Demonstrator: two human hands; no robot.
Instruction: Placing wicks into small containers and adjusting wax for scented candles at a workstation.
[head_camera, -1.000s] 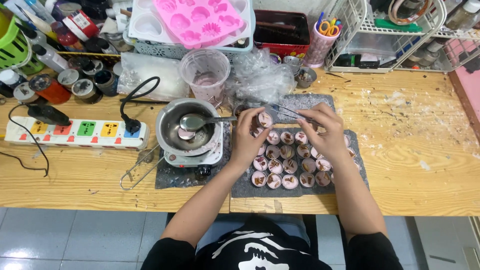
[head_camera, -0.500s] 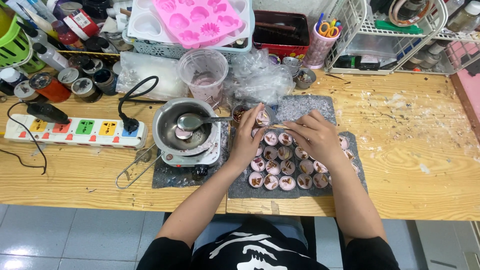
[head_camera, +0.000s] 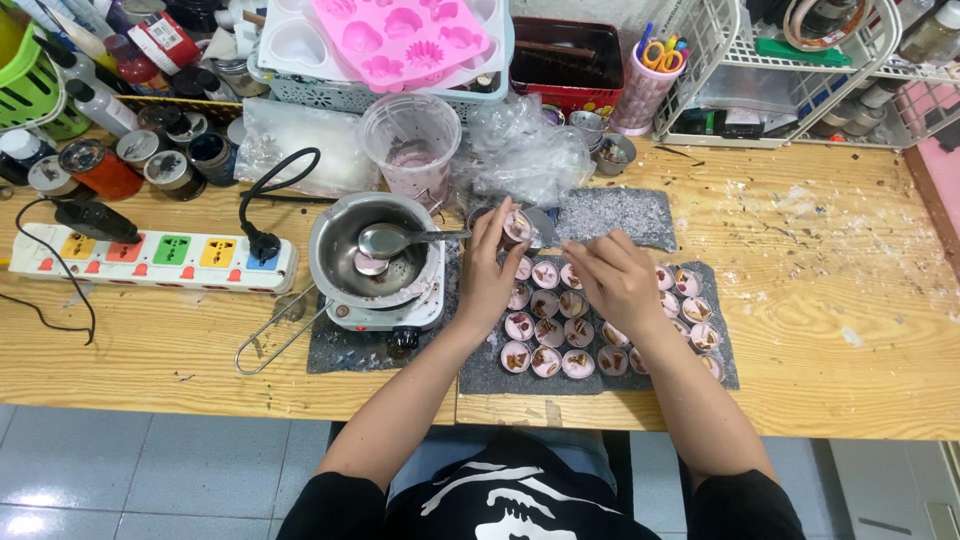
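— What do we have in hand? 
— Our left hand (head_camera: 490, 275) has its fingers closed round a small round cup (head_camera: 516, 226) with a pinkish fill, lifted just above the far edge of the grey mat (head_camera: 480, 368). Our right hand (head_camera: 612, 280) lies over the rows of filled cups (head_camera: 545, 345) on that mat; whether its fingers pinch anything, we cannot tell.
— How will the cup handle? 
— Light and thin-walled, we judge, and the fill may be soft. We should take it by the rim and sides and keep it level.
— And around us? 
— The melting pot (head_camera: 375, 262) with a spoon (head_camera: 395, 240) sits just left, a power strip (head_camera: 150, 255) further left on the worktop (head_camera: 840, 340).
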